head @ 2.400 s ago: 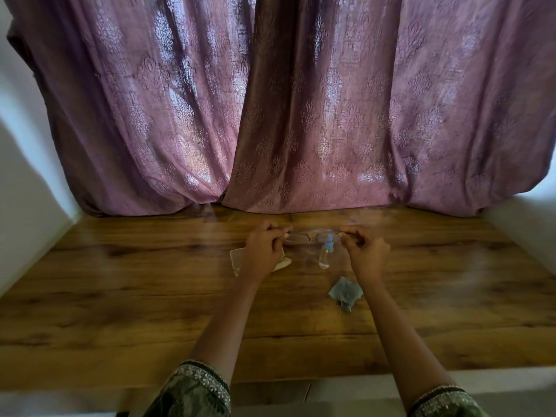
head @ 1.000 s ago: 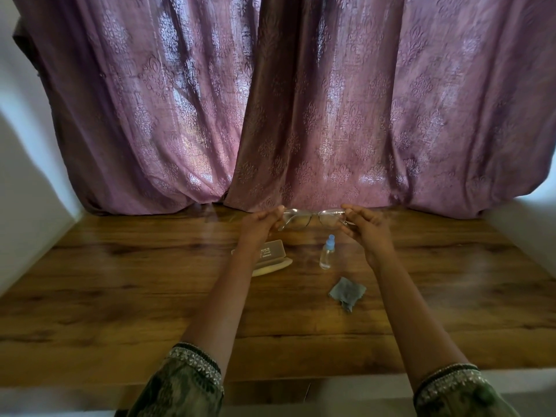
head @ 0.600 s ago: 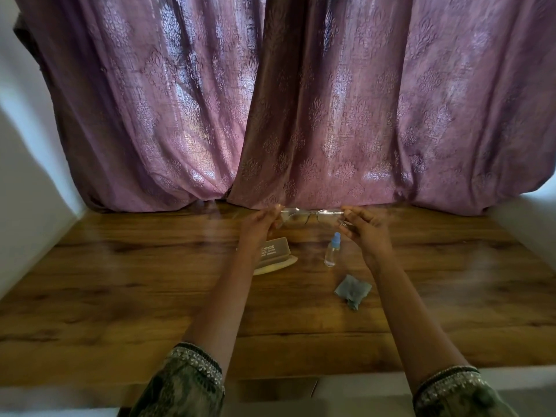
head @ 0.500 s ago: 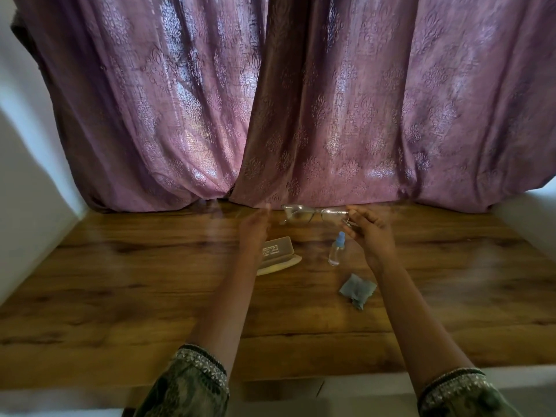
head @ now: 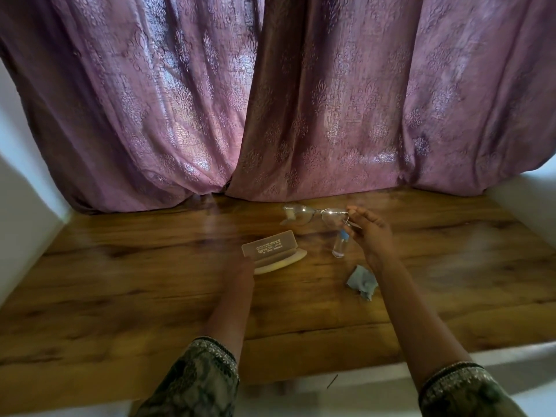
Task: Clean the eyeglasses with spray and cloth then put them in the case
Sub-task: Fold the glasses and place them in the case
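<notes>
My right hand (head: 368, 233) holds thin metal-framed eyeglasses (head: 313, 213) by their right end, lifted above the wooden table (head: 150, 296). A small clear spray bottle (head: 340, 245) with a blue top stands just below the glasses, partly behind that hand. A crumpled grey-blue cloth (head: 361, 282) lies near my right forearm. The beige glasses case (head: 272, 251) lies open left of the bottle. My left hand (head: 239, 270) is blurred by motion, right at the case's near left edge; whether it touches the case or how its fingers are set is unclear.
Purple patterned curtains (head: 270, 115) hang along the table's far edge. White walls (head: 21, 206) close in on both sides. The table's front edge runs near my sleeves.
My left hand has let go of the glasses and dropped back toward the case. The right hand alone now holds the glasses, still raised.
</notes>
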A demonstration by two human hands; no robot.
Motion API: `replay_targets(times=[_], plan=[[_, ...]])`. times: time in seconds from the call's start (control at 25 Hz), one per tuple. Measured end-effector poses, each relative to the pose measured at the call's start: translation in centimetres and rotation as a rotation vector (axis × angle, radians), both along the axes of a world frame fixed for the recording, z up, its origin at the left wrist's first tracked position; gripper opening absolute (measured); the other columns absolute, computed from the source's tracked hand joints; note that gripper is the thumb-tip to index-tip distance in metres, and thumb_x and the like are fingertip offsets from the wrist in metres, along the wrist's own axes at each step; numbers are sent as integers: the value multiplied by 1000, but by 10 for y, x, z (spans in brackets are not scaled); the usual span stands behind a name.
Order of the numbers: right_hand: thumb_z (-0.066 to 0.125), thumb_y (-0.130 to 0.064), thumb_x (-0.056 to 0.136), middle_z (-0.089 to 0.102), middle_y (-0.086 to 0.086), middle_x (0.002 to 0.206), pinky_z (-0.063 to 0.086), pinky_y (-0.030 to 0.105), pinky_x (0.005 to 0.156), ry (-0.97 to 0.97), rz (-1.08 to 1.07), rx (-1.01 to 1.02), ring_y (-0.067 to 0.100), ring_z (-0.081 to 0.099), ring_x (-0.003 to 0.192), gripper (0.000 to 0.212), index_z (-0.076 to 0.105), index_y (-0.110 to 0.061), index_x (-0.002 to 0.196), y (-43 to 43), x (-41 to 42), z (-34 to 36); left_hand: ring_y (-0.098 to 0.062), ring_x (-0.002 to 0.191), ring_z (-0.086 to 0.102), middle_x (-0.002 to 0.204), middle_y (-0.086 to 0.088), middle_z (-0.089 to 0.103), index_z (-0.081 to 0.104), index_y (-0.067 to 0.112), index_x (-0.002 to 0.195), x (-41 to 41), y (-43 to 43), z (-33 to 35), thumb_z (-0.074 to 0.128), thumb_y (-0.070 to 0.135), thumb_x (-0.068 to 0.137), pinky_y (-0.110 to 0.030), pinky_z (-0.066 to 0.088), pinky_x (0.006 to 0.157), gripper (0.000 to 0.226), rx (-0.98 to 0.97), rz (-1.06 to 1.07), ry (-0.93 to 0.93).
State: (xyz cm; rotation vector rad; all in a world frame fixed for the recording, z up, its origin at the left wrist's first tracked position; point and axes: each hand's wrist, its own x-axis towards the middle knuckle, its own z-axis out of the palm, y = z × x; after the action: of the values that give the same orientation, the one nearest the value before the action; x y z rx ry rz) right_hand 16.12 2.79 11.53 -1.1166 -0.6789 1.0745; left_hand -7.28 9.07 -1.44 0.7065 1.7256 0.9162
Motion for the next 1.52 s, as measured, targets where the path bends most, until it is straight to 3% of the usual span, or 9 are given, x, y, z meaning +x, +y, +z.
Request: replay_targets(times=[0.16, 0.28, 0.36, 0.48, 0.72, 1.0, 1.2, 1.4, 1.52], plan=[[56, -4, 89, 71, -9, 68, 56, 17, 67, -11, -27, -23, 4, 66, 71, 15, 67, -13, 84, -1, -4, -7, -23, 82, 52, 92, -11, 54, 55, 2, 108, -5, -12, 9, 54, 8, 89, -33, 48, 70, 21, -92, 105, -225], [57, -5, 88, 71, -6, 75, 57, 19, 69, -7, -41, -23, 8, 65, 77, 15, 68, -13, 83, -3, -6, -11, -17, 68, 46, 77, -10, 45, 51, 2, 95, -4, -13, 8, 46, -3, 91, -32, 48, 91, 8, -126, 104, -291], [56, -4, 88, 71, -6, 75, 56, 21, 71, -11, -42, -30, 9, 65, 78, 15, 68, -13, 83, -4, -8, -12, -22, 84, 54, 89, -13, 51, 54, -4, 106, -3, -13, 8, 47, -7, 89, -33, 45, 98, 18, -135, 77, -316], [56, -4, 88, 71, -8, 67, 56, 22, 72, 0, -51, -43, 9, 65, 75, 14, 67, -12, 85, -5, -9, -15, -30, 116, 51, 125, -18, 49, 49, -7, 123, -4, -14, 7, 52, -9, 86, -32, 53, 78, 37, -120, 25, -324], [54, -5, 89, 70, -3, 72, 54, 17, 64, -5, -19, -106, 9, 64, 70, 15, 66, -13, 84, -12, -18, -29, -17, 81, 54, 123, -21, 57, 63, -4, 100, -12, -24, 0, 59, -7, 83, -11, 49, 41, 18, -22, 33, -244], [54, -2, 89, 70, -8, 59, 55, 14, 57, -9, -20, -243, 4, 66, 61, 17, 65, -12, 80, -33, -37, -65, -20, 89, 60, 105, -12, 64, 65, 0, 107, -18, -57, 0, 66, -3, 80, -23, 58, 67, 27, 160, -37, -125], [56, -4, 88, 67, 6, 76, 54, 15, 56, -27, 6, -343, 10, 62, 62, 10, 65, -2, 92, -50, -48, -94, -20, 86, 64, 102, -14, 68, 66, 2, 106, -24, -75, -8, 67, -2, 79, -16, 57, 59, 28, 254, -68, -63], [55, -3, 89, 66, 7, 83, 53, 16, 57, -49, -11, -370, 12, 60, 67, 12, 65, -1, 95, -54, -54, -106, -23, 90, 65, 103, -15, 69, 67, 4, 105, -23, -83, -12, 68, -1, 78, -39, 57, 81, 27, 259, -99, -2], [56, -5, 88, 67, 7, 87, 52, 15, 56, -147, -36, -415, 13, 60, 71, 16, 65, 0, 100, -50, -55, -112, -21, 91, 66, 102, -13, 69, 67, 6, 104, -24, -87, -16, 69, 2, 78, -42, 56, 85, 26, 282, -133, 49]])
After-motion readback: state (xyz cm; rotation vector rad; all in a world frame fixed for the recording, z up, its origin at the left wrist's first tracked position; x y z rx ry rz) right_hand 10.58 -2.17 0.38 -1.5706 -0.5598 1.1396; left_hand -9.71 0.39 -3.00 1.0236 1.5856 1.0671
